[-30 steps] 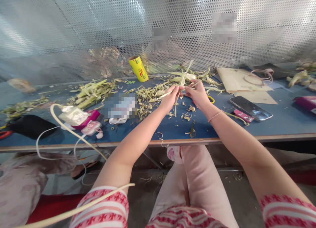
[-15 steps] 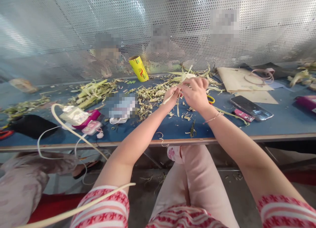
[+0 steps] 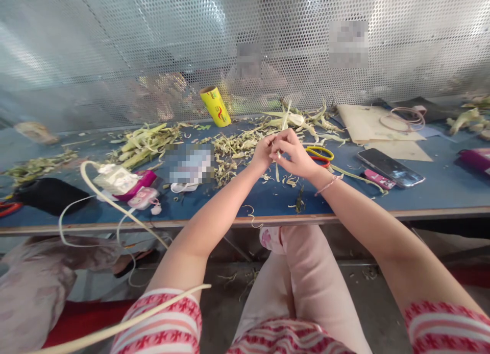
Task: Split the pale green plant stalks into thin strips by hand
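My left hand (image 3: 262,156) and my right hand (image 3: 294,156) meet over the middle of the blue table, fingers closed around a pale plant strip (image 3: 286,117). One end of the strip sticks up above the fingers and a thin tail hangs below. The fingertips hide its middle. Just beyond the hands lies a pile of pale green husk-like strips (image 3: 241,142). Scissors (image 3: 320,152) with yellow and red handles rest behind my right wrist, partly covered by it.
A yellow cardboard tube (image 3: 215,108) stands tilted by the perforated metal screen (image 3: 291,47). To the right lie a phone (image 3: 390,167) and brown paper (image 3: 371,123). On the left are a tissue pack (image 3: 117,179), a white cable (image 3: 71,207) and another strip heap (image 3: 147,143).
My right hand has come down and closer to my left hand, its fingers now curled in around the strip. More of the scissors shows. My left hand has barely moved.
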The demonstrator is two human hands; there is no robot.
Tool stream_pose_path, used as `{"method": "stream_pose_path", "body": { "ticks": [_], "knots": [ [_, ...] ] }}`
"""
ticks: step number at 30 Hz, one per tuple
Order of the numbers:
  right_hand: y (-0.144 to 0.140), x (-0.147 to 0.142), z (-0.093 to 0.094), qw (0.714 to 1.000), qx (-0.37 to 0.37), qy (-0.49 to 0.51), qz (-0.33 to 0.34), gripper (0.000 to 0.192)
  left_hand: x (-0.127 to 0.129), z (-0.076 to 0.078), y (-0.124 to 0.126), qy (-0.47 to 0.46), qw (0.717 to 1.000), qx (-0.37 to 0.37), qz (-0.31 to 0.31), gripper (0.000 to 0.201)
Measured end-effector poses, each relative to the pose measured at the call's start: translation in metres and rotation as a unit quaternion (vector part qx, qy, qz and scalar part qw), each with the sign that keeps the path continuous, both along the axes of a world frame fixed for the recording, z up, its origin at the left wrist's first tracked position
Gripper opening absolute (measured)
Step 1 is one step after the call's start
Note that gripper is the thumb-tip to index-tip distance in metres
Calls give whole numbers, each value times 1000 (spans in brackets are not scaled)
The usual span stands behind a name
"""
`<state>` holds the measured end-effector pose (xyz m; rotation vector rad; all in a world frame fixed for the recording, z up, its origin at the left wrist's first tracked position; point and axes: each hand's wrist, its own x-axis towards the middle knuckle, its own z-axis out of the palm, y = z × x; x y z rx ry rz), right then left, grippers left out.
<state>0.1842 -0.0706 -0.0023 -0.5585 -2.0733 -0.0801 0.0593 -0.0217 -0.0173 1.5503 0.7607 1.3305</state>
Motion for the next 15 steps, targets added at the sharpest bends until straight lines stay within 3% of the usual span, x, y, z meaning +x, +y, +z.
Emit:
{"method": "stream_pose_path", "body": {
  "ticks": [2, 7, 15],
  "knots": [
    [2, 4, 2, 1000, -7, 27, -10, 11, 0, 6, -8, -33, 999, -23, 15, 13],
    [6, 17, 6, 1000, 9, 17, -1, 16, -1, 17, -21, -97, 991, -92, -32, 14],
    [6, 15, 2, 990, 42, -113, -70, 23, -2, 12, -14, -121, 989, -90, -5, 16]
  ]
}}
